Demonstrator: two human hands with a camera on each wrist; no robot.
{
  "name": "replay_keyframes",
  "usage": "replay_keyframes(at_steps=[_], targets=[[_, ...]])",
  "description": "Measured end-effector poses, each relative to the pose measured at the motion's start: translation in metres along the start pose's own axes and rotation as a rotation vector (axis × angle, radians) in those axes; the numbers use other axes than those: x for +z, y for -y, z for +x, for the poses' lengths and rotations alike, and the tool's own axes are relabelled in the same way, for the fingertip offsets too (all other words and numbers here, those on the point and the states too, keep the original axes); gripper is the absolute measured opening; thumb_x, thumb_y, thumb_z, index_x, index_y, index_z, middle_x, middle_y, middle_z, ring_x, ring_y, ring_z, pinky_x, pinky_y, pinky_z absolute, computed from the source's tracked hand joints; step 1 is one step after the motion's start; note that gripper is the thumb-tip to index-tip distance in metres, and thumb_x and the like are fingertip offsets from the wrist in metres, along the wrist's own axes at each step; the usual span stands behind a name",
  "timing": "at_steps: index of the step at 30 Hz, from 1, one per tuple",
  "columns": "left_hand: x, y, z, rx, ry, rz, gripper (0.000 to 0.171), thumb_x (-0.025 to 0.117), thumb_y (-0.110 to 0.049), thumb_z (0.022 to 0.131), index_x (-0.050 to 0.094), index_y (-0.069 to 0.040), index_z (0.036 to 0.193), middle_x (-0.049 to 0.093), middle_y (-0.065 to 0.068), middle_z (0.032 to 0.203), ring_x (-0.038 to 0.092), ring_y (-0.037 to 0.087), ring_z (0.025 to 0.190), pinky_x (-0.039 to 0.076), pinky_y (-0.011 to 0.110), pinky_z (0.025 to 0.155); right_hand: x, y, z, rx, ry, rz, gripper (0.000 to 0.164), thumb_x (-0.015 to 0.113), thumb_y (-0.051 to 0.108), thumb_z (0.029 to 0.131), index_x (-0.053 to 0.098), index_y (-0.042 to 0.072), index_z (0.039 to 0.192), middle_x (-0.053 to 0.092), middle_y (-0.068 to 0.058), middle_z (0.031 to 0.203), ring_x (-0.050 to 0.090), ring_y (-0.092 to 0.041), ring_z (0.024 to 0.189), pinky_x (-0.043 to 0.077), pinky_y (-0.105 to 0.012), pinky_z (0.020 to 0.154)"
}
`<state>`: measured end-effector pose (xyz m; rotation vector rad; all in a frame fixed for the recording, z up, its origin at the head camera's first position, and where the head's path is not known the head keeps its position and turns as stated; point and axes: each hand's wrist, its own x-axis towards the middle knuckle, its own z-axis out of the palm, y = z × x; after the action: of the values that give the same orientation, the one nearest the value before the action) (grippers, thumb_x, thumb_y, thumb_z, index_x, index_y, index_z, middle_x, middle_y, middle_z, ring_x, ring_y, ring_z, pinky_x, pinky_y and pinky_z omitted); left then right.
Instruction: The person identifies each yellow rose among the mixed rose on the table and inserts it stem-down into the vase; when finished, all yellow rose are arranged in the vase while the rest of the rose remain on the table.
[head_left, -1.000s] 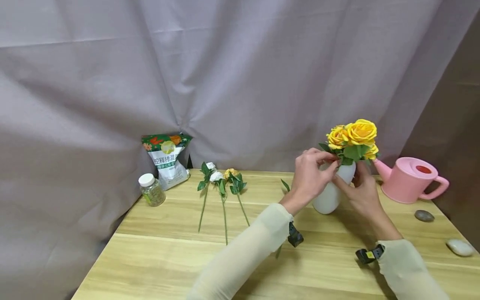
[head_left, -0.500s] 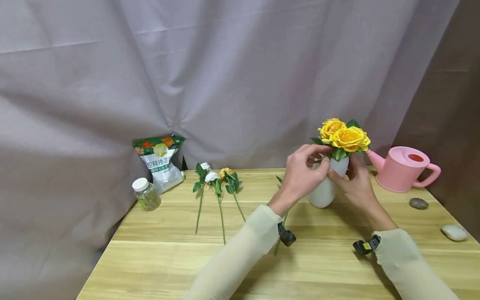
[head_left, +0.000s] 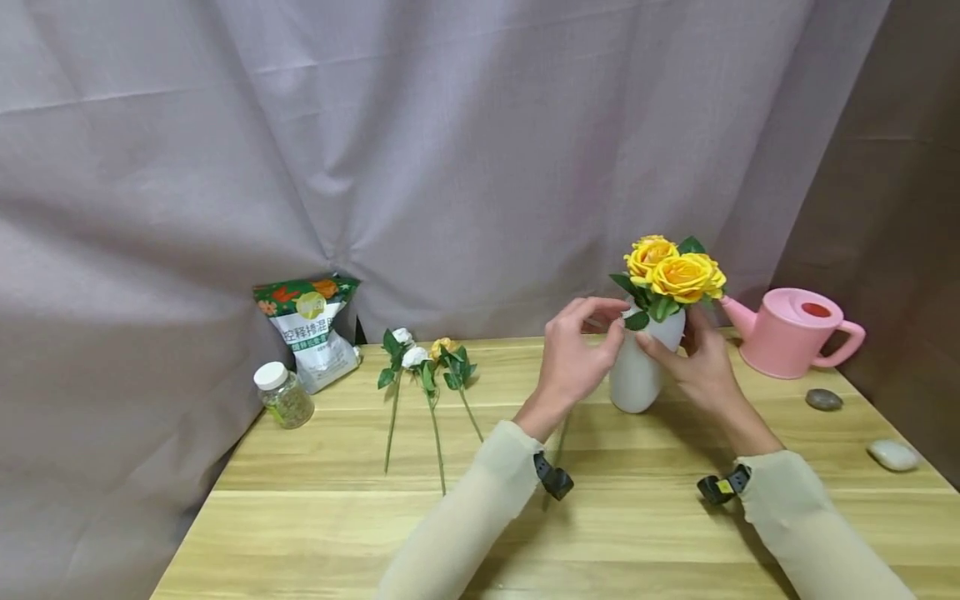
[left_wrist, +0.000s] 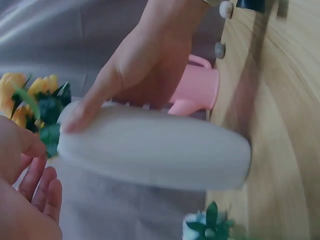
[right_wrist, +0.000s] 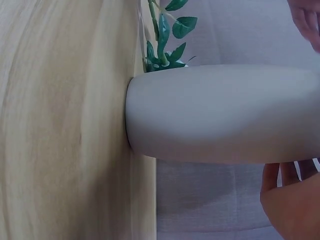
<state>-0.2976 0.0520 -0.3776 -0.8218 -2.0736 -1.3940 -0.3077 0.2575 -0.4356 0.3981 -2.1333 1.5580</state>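
A white vase [head_left: 636, 375] stands upright on the wooden table with yellow roses [head_left: 682, 275] and green leaves in its mouth. My right hand [head_left: 705, 362] grips the vase near its top, thumb on the near side and fingers round the far side. Beside the leaves at the rim is my left hand [head_left: 577, 350], thumb and fingers apart. Seen from the left wrist, its fingertips lie close to a low leaf [left_wrist: 50, 139]; whether they touch it I cannot tell. The right wrist view shows the vase's base [right_wrist: 145, 115] flat on the wood.
Two white roses [head_left: 415, 357] and an orange one [head_left: 442, 346] lie to the left; another stem [head_left: 558, 442] is partly behind my left arm. A fertiliser bag [head_left: 311, 333] and a capped jar [head_left: 285, 396] stand far left. Right are a pink watering can [head_left: 787, 333] and two stones [head_left: 892, 455].
My left hand has drawn slightly away from the flowers and its fingers have parted. The roses have turned a little and settled. My right hand keeps its grip on the vase.
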Motion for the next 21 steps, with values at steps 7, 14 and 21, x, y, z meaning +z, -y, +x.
replay_keyframes(at_steps=[7, 14, 21], targets=[[-0.049, 0.031, -0.023, -0.126, -0.019, 0.010, 0.018, 0.066, -0.012, 0.094, 0.073, -0.017, 0.110, 0.074, -0.002, 0.104, 0.067, 0.006, 0.092, 0.061, 0.035, 0.084, -0.006, 0.000, 0.002, -0.004, 0.061, 0.157, 0.083, 0.071, -0.001, 0.090, 0.028, 0.027, 0.156, 0.042, -0.006, 0.154, 0.046, -0.010, 0.137, 0.042, -0.007, 0.102], [-0.117, 0.069, -0.049, -0.326, 0.005, 0.169, 0.018, 0.065, -0.007, 0.092, 0.074, -0.015, 0.105, 0.075, 0.002, 0.094, 0.070, 0.014, 0.087, 0.062, 0.033, 0.079, -0.016, -0.003, 0.003, -0.043, 0.116, 0.262, 0.076, 0.063, -0.008, 0.092, 0.032, 0.017, 0.156, 0.043, -0.008, 0.154, 0.047, -0.010, 0.136, 0.046, -0.010, 0.101], [-0.155, 0.099, -0.069, -0.474, 0.076, 0.395, 0.016, 0.065, -0.004, 0.088, 0.076, -0.009, 0.098, 0.074, 0.002, 0.084, 0.068, 0.013, 0.075, 0.057, 0.025, 0.068, -0.021, -0.003, 0.002, -0.076, 0.084, 0.111, 0.062, 0.056, 0.000, 0.099, 0.037, 0.015, 0.155, 0.046, 0.001, 0.150, 0.047, -0.006, 0.129, 0.043, -0.008, 0.095]])
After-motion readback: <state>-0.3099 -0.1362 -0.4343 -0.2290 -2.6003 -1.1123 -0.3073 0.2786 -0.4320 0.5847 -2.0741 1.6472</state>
